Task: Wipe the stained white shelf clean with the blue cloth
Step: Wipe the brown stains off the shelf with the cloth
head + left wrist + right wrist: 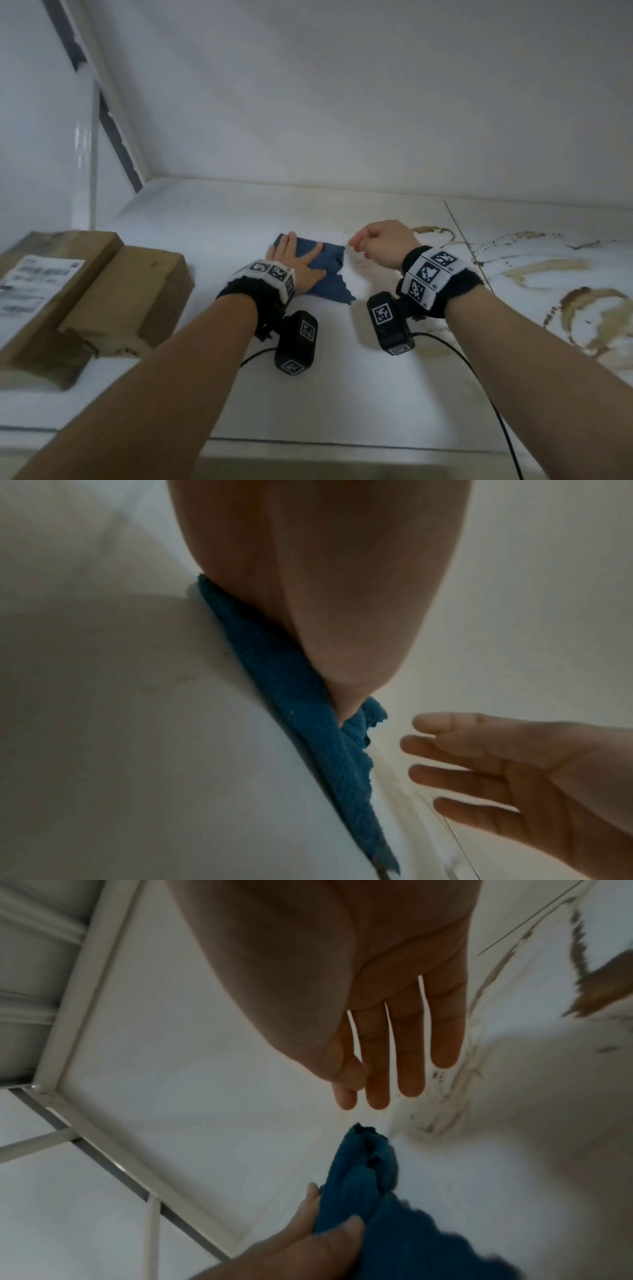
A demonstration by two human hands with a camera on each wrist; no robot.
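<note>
The blue cloth [330, 274] lies folded on the white shelf [342, 370], left of centre. My left hand [294, 262] presses flat on it with fingers spread; the left wrist view shows the palm [325, 588] on the cloth [291, 685]. My right hand [380, 246] hovers just right of the cloth and holds nothing. In the right wrist view its fingers [411, 1047] are straight above the cloth's corner [363, 1172]. Brown ring stains and streaks [582, 308] cover the shelf's right part, starting beside the right hand [445, 1096].
Two cardboard boxes [102, 291], one with a printed label, sit on the shelf at the left. A white frame post [92, 154] rises behind them. The white back wall [342, 102] closes the shelf. A thin seam [462, 240] crosses the shelf by the stains.
</note>
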